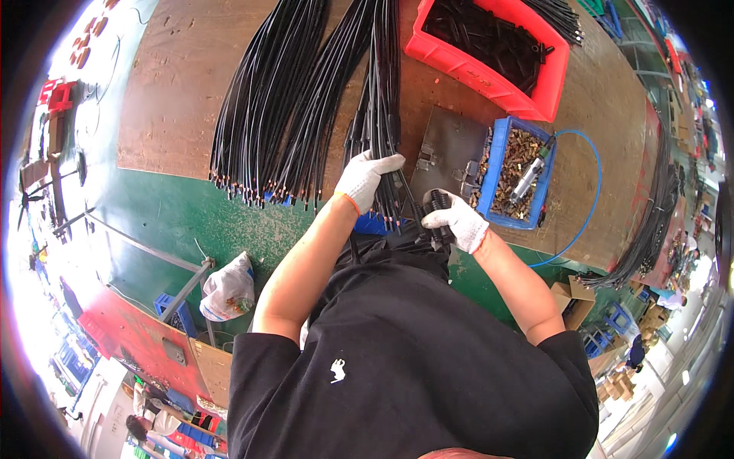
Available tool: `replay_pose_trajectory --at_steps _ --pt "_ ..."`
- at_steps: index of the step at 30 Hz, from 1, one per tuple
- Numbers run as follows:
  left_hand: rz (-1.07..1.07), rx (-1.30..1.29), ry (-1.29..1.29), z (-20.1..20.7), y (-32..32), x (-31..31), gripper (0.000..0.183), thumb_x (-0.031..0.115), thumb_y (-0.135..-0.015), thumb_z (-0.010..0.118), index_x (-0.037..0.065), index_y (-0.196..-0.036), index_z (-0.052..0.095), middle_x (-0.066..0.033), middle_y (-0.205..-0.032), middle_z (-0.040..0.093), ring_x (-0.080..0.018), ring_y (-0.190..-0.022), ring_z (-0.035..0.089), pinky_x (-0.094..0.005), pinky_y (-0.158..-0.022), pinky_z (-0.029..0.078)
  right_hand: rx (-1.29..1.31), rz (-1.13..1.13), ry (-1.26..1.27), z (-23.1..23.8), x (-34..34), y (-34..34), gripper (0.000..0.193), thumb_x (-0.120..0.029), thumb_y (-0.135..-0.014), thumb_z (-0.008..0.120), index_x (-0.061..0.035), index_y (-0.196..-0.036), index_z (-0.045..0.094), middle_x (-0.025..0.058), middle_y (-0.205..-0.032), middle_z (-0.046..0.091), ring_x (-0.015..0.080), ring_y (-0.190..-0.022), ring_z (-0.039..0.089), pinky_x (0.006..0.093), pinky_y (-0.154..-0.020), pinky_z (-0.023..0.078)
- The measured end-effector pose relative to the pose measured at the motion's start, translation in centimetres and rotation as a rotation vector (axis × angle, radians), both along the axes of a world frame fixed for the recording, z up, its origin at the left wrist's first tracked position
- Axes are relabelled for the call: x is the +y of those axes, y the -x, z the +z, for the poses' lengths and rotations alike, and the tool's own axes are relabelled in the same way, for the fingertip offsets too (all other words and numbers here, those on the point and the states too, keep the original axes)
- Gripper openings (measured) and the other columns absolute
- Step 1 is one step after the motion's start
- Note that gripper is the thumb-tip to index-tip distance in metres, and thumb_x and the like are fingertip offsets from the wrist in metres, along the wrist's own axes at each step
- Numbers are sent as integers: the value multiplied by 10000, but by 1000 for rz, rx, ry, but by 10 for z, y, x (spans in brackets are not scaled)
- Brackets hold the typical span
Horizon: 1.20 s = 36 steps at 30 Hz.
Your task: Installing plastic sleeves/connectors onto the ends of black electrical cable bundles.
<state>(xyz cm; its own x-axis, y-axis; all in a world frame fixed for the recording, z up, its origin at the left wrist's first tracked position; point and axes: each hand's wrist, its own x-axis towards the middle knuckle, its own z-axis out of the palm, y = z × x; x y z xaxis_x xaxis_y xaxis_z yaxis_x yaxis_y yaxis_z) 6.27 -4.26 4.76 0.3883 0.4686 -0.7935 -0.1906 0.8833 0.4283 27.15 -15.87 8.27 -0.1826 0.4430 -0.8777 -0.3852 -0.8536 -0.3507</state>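
Note:
My left hand (367,180), in a white glove, is closed on a black cable from the hanging bundle (380,99) at the table's front edge. Several cables in that bundle carry thicker black sleeves. To its right, my right hand (460,220), gloved too, grips a clutch of short ribbed black sleeves (437,210) close to the cable's end. Whether the cable tip touches a sleeve is too small to tell. More black cables (267,99) with bare copper-coloured ends lie to the left, hanging over the edge.
A red bin (466,76) of black sleeves stands at the back right. Nearer is a blue bin (500,164) of small brass-coloured terminals, with a silver hand tool (527,182) on top. A blue hose (599,183) loops over the wooden table (172,92). A white bag (229,287) sits lower left.

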Motion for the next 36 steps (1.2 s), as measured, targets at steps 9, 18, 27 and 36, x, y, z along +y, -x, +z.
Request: replay_pose_trajectory --at_steps 9,18,27,36 --pt "-81 120 -73 -6 22 6 284 326 -1003 735 50 -1062 702 -29 -897 720 -112 -709 671 -285 -624 558 -91 -22 -100 -32 85 22 313 -85 -815 783 -164 -1059 604 27 -837 693 200 -629 673 389 -500 549" --pt "-14 40 -40 -11 54 14 209 299 -1009 724 120 -922 658 28 -788 637 -85 -616 588 -261 -590 529 -21 -81 -225 -78 187 13 96 -98 -852 763 -98 -886 672 75 -774 720 186 -615 682 362 -531 599" --pt "89 -60 38 -3 42 12 193 267 -999 751 88 -990 678 -11 -842 672 -101 -674 627 -262 -595 534 80 -509 -182 -30 159 13 80 -120 -925 718 -127 -1000 693 73 -915 755 228 -803 731 338 -553 574" --pt "111 -106 -59 -14 34 5 116 190 -1005 727 89 -1051 695 -15 -896 725 -88 -689 642 -225 -580 507 117 -423 -212 -17 96 43 240 -72 -910 723 -143 -1124 640 85 -977 739 257 -844 740 417 -620 601"
